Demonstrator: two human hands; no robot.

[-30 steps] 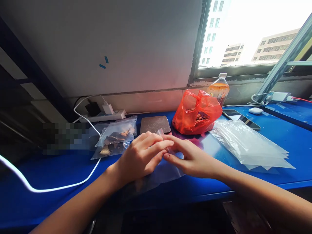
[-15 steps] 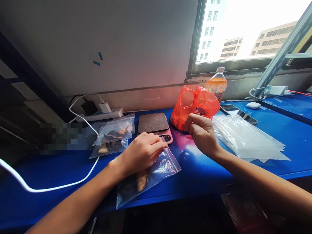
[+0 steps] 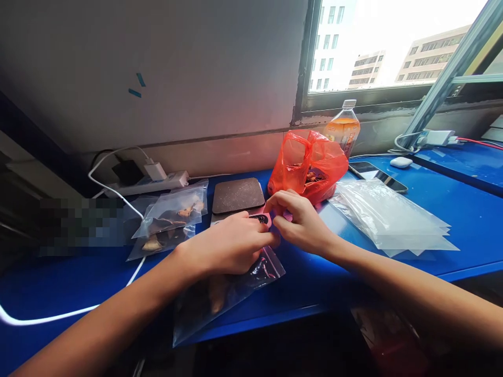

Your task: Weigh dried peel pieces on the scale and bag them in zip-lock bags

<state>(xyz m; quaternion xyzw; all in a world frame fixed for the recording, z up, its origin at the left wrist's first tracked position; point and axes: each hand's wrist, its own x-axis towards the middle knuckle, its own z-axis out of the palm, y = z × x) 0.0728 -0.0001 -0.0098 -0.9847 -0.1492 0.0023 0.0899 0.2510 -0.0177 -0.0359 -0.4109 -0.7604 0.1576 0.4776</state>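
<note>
A clear zip-lock bag with a brownish dried piece inside lies at the front edge of the blue table. My left hand is closed on its upper edge, with the fingertips pinched near the zip strip. Close by those fingertips is my right hand, its fingers curled in; whatever they hold, if anything, is hidden. Behind both hands sits a pink kitchen scale with a dark, dusty top plate, its display partly covered by my left hand. A red plastic bag with dark dried pieces stands open beyond my right hand.
Filled clear bags lie left of the scale, by a white cable and a power strip. At right are a stack of flat clear bags, a phone, a white earbud case and a drink bottle.
My right hand has moved left and down from in front of the red bag to my left hand's fingertips. The view has shifted slightly. My left hand stays on the zip-lock bag.
</note>
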